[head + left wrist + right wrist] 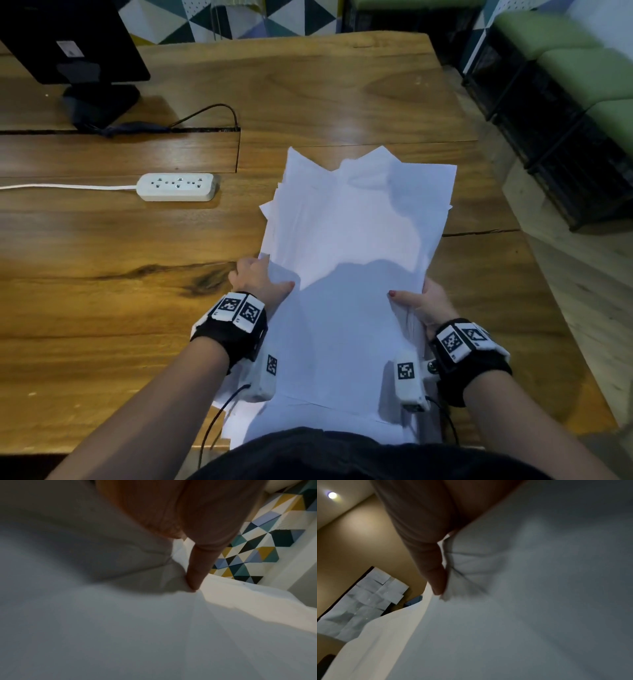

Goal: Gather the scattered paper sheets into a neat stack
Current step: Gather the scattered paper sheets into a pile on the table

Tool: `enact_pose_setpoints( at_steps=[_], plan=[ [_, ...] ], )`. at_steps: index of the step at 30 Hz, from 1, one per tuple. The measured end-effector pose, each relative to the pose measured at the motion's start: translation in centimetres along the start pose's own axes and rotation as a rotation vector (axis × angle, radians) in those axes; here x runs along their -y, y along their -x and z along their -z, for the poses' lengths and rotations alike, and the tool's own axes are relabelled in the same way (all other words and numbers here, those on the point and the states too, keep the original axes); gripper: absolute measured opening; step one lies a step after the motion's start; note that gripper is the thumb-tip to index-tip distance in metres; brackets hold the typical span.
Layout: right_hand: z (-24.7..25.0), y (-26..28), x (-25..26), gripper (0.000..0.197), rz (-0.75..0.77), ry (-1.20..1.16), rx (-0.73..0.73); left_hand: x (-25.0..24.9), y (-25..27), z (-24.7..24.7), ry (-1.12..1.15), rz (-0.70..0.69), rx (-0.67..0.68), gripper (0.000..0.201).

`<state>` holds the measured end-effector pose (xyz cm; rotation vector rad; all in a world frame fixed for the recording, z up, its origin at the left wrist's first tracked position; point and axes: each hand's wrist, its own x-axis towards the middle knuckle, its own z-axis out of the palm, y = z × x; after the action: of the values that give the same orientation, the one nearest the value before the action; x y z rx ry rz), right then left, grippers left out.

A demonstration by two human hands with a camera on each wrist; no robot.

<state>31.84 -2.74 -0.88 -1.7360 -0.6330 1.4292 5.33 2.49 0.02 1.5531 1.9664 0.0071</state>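
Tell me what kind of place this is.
Probably an office or shared workspace: a long wooden desk carries a monitor on its stand and a white power strip, with green-cushioned seating alongside.

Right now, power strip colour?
White, with a white cord; the power strip shows best in the head view.

The left hand [180, 513] comes down from above, and one finger [199, 566] presses its tip into the white paper [137, 628], which puckers and creases right where the fingertip lands. Below and to either side of that contact the sheets spread wide, dim and blurred. Beyond the fingertip, past the paper's lit edge, stands a wall [267, 545] patterned in blue, teal, yellow, black and white triangles.
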Motion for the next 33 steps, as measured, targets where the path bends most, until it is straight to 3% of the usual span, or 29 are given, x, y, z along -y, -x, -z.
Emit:
enact_pose_setpoints(
  at_steps=[4, 8, 11, 13, 15, 17, 19, 23, 24, 26, 29, 31, 33],
  plan=[
    [-0.3, 0.3, -0.1, 0.025, 0.054, 0.033, 0.024, -0.5, 0.1, 0.3, 0.233, 0.045, 0.025, 0.064],
    [-0.6, 0.8, 0.4, 0.024, 0.081, -0.058, 0.111, 0.1, 0.0, 0.8, 0.784, 0.11, -0.018, 0.079],
    [0.0, 0.6, 0.4, 0.071, 0.044, -0.224, 0.224, 1.4, -0.1, 1.8, 1.037, 0.112, 0.206, 0.084],
    [-0.3, 0.5, 0.4, 0.054, 0.03, -0.229, 0.233, 2.2, 0.2, 2.1, 1.068, 0.069, 0.372, 0.082],
    [-1.6, 0.9, 0.8, 0.032, 0.031, -0.102, 0.186, 2.4, 0.5, 1.9, 1.052, 0.034, 0.419, 0.075],
    [-2.8, 0.8, 1.2, 0.025, 0.056, 0.043, 0.165, 2.3, 0.6, 1.8, 1.016, 0.013, 0.353, 0.056],
    [-3.3, 0.7, 1.7, 0.033, 0.052, 0.061, 0.172, 2.2, 0.9, 2.0, 0.999, -0.013, 0.271, 0.033],
    [-1.7, -0.8, 2.7, 0.03, 0.001, -0.037, 0.153, 3.2, 1.0, 2.0, 1.044, 0.02, 0.203, 0.032],
    [-1.5, -0.9, 3.2, 0.026, 0.042, 0.023, 0.109, 3.5, 0.9, 1.9, 1.058, 0.036, 0.186, 0.037],
    [-1.4, -1.5, 4.0, 0.029, 0.189, 0.371, 0.06, 3.9, 0.5, 1.6, 1.092, 0.073, 0.166, 0.043],
    [-1.2, -3.1, 4.4, 0.055, 0.417, 0.881, 0.156, 4.3, 0.2, 1.6, 1.095, 0.12, 0.163, 0.05],
    [-1.3, -3.7, 4.6, 0.053, 0.492, 0.975, 0.173, 4.5, 0.0, 1.6, 1.052, 0.126, 0.172, 0.049],
    [-1.8, -3.8, 4.7, 0.051, 0.447, 1.034, 0.126, 4.7, -0.2, 1.5, 1.025, 0.135, 0.177, 0.048]
  ],
)
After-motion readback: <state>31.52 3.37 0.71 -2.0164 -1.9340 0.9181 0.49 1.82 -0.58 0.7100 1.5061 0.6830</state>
